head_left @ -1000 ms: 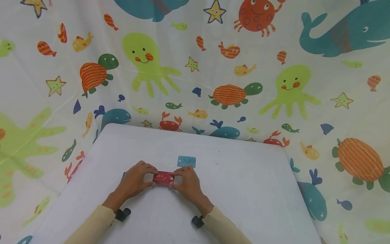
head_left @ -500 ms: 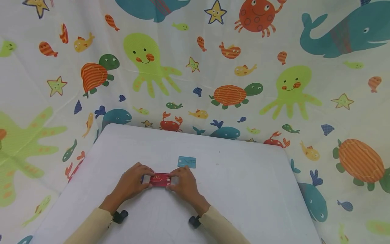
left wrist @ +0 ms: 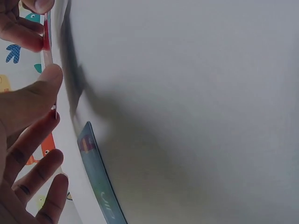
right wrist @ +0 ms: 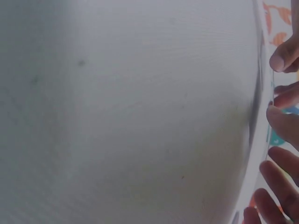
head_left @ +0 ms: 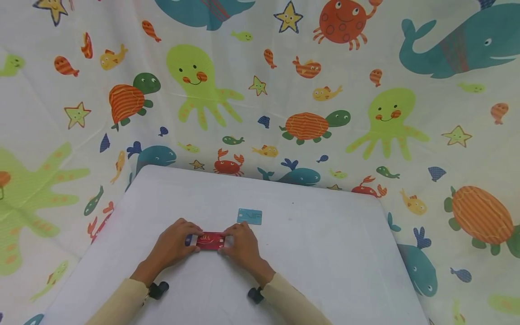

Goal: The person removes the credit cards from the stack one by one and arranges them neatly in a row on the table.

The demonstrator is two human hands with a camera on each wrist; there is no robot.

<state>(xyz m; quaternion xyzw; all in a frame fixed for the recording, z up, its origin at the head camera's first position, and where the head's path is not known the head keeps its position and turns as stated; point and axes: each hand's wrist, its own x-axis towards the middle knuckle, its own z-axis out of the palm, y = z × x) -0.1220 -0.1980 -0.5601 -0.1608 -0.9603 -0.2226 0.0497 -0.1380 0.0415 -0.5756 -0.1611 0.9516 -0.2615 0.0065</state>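
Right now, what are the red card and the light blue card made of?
The red card looks like smooth plastic, maybe coated paper: it's thin and flat, with printed letters. The light blue card seems plastic too: smooth-looking, flat, with straight edges. I can't tell how shiny they are.

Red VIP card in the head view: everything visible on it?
The red card is thin, rectangular and plastic-looking. Light lettering, VIP, appears upside down in the head view, with a small pale square near the right end. Its long side runs roughly left to right; the left hand pinches its left end, the right hand its right. Clearance from the white table can't be told.
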